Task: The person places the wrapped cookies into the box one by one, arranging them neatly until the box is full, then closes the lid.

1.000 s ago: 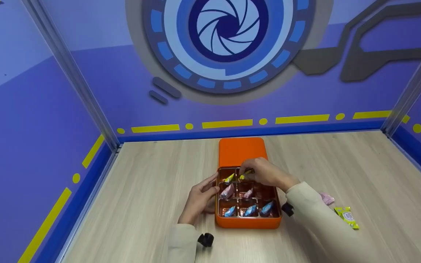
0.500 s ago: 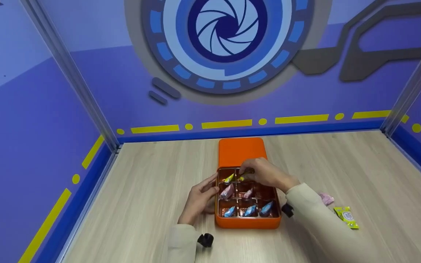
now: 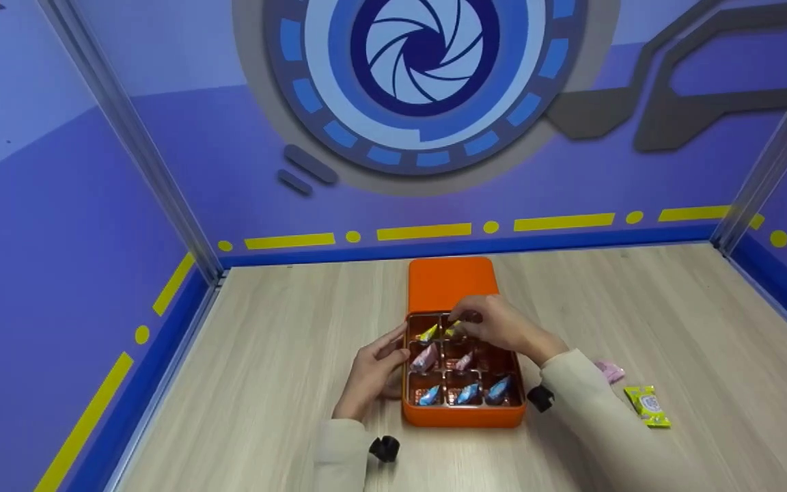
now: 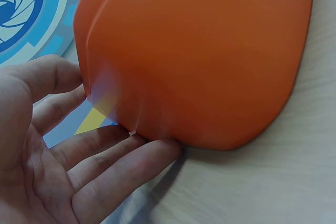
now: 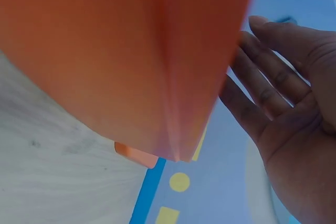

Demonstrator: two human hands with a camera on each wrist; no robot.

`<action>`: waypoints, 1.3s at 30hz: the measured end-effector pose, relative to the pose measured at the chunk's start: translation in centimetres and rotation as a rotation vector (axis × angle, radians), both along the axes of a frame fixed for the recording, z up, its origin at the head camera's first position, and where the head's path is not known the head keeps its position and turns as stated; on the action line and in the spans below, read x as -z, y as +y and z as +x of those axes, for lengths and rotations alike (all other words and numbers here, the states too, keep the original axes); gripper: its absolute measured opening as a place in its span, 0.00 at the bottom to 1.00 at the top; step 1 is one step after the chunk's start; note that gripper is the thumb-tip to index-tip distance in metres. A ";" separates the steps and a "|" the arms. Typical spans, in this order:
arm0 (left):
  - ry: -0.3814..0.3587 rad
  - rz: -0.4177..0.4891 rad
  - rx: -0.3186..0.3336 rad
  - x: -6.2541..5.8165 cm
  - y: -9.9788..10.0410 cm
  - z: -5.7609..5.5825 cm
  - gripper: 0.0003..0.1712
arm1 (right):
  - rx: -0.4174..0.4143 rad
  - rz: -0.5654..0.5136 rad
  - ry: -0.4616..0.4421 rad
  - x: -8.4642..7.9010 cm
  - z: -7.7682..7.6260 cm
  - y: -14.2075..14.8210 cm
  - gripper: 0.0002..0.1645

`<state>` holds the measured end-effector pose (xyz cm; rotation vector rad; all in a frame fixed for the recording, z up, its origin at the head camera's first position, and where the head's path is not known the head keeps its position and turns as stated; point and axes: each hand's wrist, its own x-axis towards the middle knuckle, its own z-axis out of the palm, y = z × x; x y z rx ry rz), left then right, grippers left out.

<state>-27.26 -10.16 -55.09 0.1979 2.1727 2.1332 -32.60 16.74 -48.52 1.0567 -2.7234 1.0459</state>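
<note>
An orange box [image 3: 465,416] with a divided tray lies on the table, small wrapped candies in most of its compartments. My left hand [image 3: 369,372] steadies its left side, thumb at the rim; the left wrist view shows loosely extended fingers [image 4: 126,177] touching the orange wall. My right hand [image 3: 503,324] is over the back row, fingertips just above a yellow candy [image 3: 453,329] in the middle compartment. In the right wrist view, thumb and fingers [image 5: 270,72] look slightly apart with nothing visible between them. Pink candies [image 3: 425,357] fill part of the middle row, blue candies [image 3: 467,393] the front.
Behind the box lies an orange lid [image 3: 453,281]. On the table to the right are a pink candy [image 3: 611,371], partly behind the right sleeve, and a yellow-green candy [image 3: 647,406]. Blue printed walls [image 3: 380,205] enclose the table.
The yellow candy has gone down into the back middle compartment. My right hand has since drawn slightly up and right, its sleeve shifting too. The left hand and box stay still.
</note>
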 end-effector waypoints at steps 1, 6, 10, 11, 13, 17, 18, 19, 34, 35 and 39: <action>-0.001 0.002 -0.002 0.0 0.0 0.0 0.29 | 0.000 -0.017 -0.009 0.0 0.1 0.1 0.10; -0.006 0.009 -0.003 -0.1 0.0 0.1 0.29 | -0.010 -0.091 -0.036 0.1 0.7 0.4 0.10; -0.003 0.019 0.003 0.0 0.0 0.0 0.29 | -0.006 -0.129 -0.035 0.2 1.3 0.8 0.10; 0.003 0.011 0.002 0.1 0.0 0.0 0.29 | -0.003 -0.136 -0.034 0.2 1.4 0.9 0.10; 0.014 -0.005 -0.001 0.1 0.0 -0.1 0.29 | 0.006 -0.153 -0.037 0.3 1.7 1.0 0.09; 0.021 -0.030 -0.009 0.1 0.0 -0.1 0.29 | 0.039 -0.167 -0.045 0.3 2.3 1.4 0.09; 0.018 -0.026 -0.007 0.2 0.0 -0.2 0.30 | 0.049 -0.168 -0.046 0.3 2.4 1.6 0.09; 0.009 -0.022 -0.005 0.1 0.0 -0.1 0.30 | 0.059 -0.166 -0.041 0.3 2.5 1.7 0.10; -0.037 -0.044 -0.011 -0.1 -0.1 0.2 0.31 | 0.161 -0.105 0.087 0.5 4.4 4.2 0.12; -0.034 -0.043 -0.010 -0.1 0.0 0.2 0.31 | 0.168 -0.102 0.091 0.5 4.6 4.4 0.12; -0.020 -0.041 -0.010 -0.2 0.0 0.2 0.30 | 0.196 -0.090 0.091 0.7 5.1 5.3 0.12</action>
